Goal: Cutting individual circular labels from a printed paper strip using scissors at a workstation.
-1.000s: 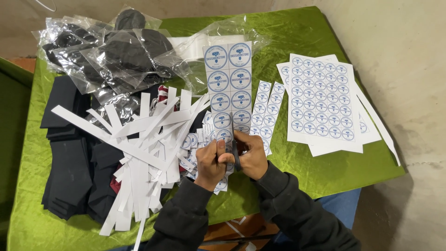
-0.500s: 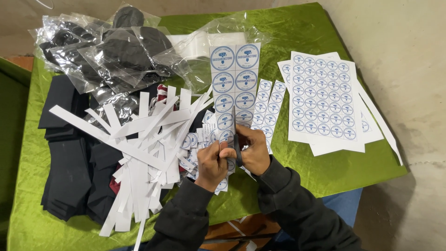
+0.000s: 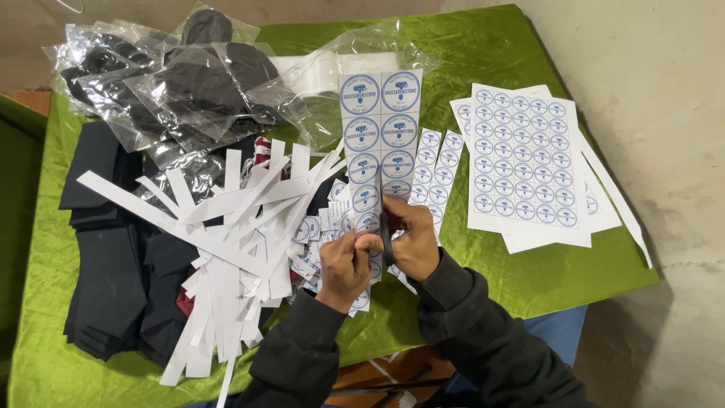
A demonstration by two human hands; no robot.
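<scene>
Two hands (image 3: 381, 253) grip sticker strip (image 3: 380, 136)

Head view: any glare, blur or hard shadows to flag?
Head view: soft, even light, no hard shadows; glare patches on the clear plastic bags; sheen on the green tablecloth; sticker sheets sharp; left hand and right hand slightly soft; dark scissors hard to separate from the fingers.

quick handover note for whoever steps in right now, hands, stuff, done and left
Left hand pinches the near end of the big-sticker strip.
Right hand works black scissors at that end.
Done: cut stickers and white offcut strips piled to the left on the green cloth.
Left: most of the strip, two narrow small-sticker strips and the full sheets to the right.
</scene>
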